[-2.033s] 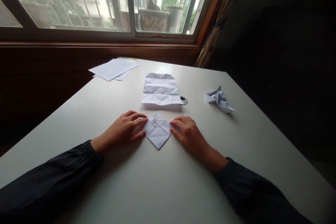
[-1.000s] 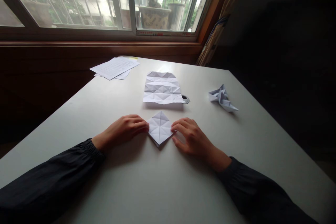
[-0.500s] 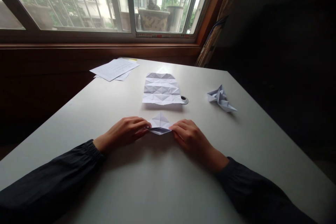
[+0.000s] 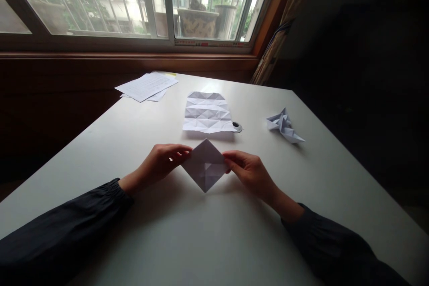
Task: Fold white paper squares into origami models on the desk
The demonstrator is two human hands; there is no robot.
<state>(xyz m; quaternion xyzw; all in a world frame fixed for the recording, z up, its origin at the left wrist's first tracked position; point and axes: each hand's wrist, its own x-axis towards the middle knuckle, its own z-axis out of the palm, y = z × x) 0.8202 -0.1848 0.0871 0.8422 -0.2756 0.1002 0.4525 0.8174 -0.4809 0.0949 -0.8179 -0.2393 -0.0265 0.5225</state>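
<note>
The 2 hands grip a small square of folded white paper (image 4: 205, 161) between them, above the near-middle part of the white bench (image 4: 201, 241). The paper is turned like a diamond, with 1 corner up, 1 down and 1 toward each side, and its face is in shade. The left hand (image 4: 163, 160) pinches it at the left side with thumb and fingers, leaving a small gap showing between them. The right hand (image 4: 250, 166) pinches the right corner, thumb in front. Whether the bottom corner touches the bench, I cannot tell. Both wrists come out of dark sleeves (image 4: 77, 221) with gathered cuffs.

Just beyond the diamond lies a larger white sheet (image 4: 207, 114), crossed by rows of creases and not quite flat. At its near right corner, a round ring (image 4: 237, 128) with a dark centre shows on the bench. Well apart to the right sits a pointed folded paper shape (image 4: 284, 126). At the far left edge, a few loose papers (image 4: 145, 87) overlap, with a bit of yellow at the back. Behind the bench is a barred window (image 4: 110, 0), with a plant pot (image 4: 197, 23) outside and a tied curtain (image 4: 276, 47) at its right.
</note>
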